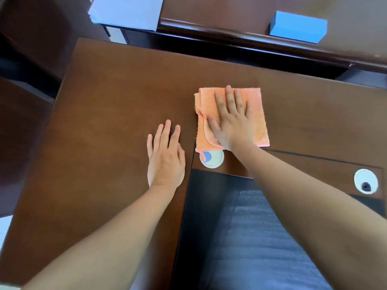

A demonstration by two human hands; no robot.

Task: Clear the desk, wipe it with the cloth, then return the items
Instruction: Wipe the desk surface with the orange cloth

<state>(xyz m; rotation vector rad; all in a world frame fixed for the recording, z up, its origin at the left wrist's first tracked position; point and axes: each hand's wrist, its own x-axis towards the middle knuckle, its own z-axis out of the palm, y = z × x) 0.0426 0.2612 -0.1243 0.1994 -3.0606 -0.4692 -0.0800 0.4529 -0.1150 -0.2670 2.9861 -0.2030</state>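
Flat beneath the right hand [231, 122], the cloth [230, 118] covers the desk [104, 101].

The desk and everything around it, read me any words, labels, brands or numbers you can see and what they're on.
None can be read.
Cloth: plain orange, no label showing.
Blue box: plain faces, no print visible.
Stack of paper: looks blank from here.
Cable caps in the desk: no markings legible.

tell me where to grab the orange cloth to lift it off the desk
Probably pinch the far right corner of the orange cloth, coming from above. It lies flat and folded on the desk, the right hand presses its middle, and that corner is bare.
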